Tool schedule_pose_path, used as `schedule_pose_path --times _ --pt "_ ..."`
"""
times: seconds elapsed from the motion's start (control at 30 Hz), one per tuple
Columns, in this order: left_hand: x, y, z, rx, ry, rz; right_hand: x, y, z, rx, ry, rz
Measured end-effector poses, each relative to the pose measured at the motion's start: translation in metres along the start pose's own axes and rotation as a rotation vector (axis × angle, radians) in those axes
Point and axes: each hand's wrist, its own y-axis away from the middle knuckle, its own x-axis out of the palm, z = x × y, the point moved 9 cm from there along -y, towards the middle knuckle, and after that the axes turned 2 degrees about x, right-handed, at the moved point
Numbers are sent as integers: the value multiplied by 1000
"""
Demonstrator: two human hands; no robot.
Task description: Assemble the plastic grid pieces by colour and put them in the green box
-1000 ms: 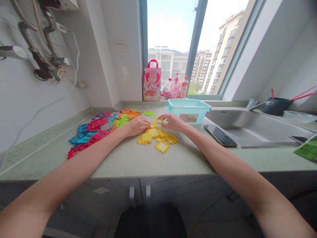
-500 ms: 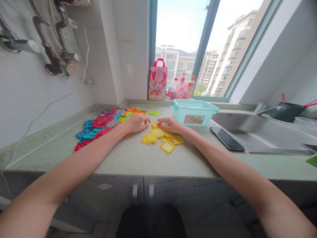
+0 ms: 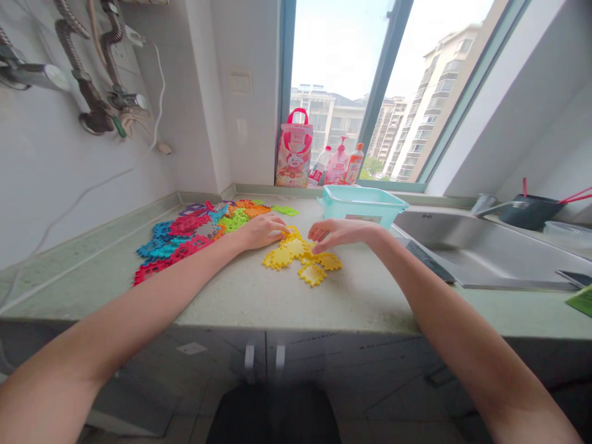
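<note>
Several yellow toothed plastic tiles (image 3: 296,254) lie joined in a flat cluster on the pale green counter (image 3: 287,296). My left hand (image 3: 263,230) rests at the cluster's far left edge, fingertips touching the farthest yellow tile, fingers curled. My right hand (image 3: 340,234) hovers just above the cluster's right side, fingers spread and holding nothing. A heap of red, blue, orange, green and purple tiles (image 3: 189,234) lies to the left of my left hand.
A turquoise plastic tub (image 3: 358,206) stands just behind my right hand. A dark phone (image 3: 428,262) lies beside the steel sink (image 3: 490,246). A pink bag (image 3: 295,151) and bottles (image 3: 340,165) stand on the window sill. Pipes and a cable hang on the left wall.
My right hand has let go of the yellow tile it pinched at the cluster's far end, lifted and opened. The left hand stays at the cluster's edge. The view shifted slightly.
</note>
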Motion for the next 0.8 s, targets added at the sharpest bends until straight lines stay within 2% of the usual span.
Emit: schedule_pose_path --times 0.1,0.23,0.33,0.43,0.53,0.63,0.8 --pt "-2 2 2 -27 -53 4 5 -3 3 -2 60 -18" --pt "-18 2 -13 -26 -63 -6 5 -7 5 14 167 -118" --pt "-25 3 -20 -87 -12 66 -2 -5 8 28 257 -212" --pt "-28 6 -18 -156 -18 126 -12 -1 17 -16 341 -329" --pt "-31 7 -13 -178 -39 87 -16 3 27 -86 399 -399" --pt "-26 8 -11 -185 -23 71 -15 4 34 -142 427 -411" --pt "-9 7 -14 -150 -7 158 -12 3 32 -150 428 -359"
